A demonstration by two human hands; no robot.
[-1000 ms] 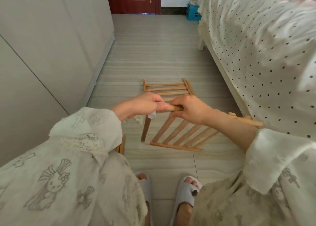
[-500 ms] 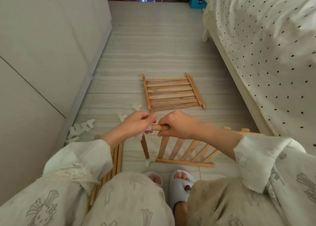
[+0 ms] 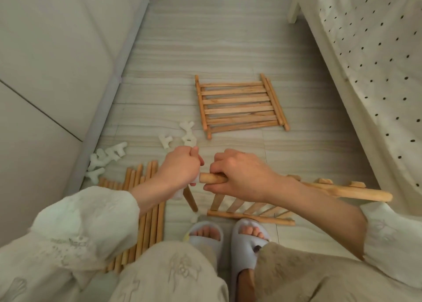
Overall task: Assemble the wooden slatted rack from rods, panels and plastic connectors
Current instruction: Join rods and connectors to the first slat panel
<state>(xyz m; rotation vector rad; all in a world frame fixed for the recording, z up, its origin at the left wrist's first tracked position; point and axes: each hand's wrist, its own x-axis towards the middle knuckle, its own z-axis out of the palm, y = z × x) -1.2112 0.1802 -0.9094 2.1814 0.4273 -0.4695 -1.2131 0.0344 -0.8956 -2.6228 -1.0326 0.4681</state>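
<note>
Wooden rod (image 3: pixel 211 178) of the upright slatted panel (image 3: pixel 249 208) is gripped by the right hand (image 3: pixel 239 176); a white connector (image 3: pixel 182 191) is clasped in the left hand (image 3: pixel 180 169). Pressing it squarely onto the rod end seems required next.

We see both forearms reaching forward from loose pale sleeves, the hands meeting close together at centre. Our left hand (image 3: pixel 180 167) is a closed fist, knuckles up, fingers curled round a white connector (image 3: pixel 194 183) of which only a sliver shows below the palm. Our right hand (image 3: pixel 239 173) lies palm down, fingers wrapped over the end of a wooden rod (image 3: pixel 211 178), thumb tucked beneath. The two hands nearly touch. Right forearm bare to the elbow.
</note>
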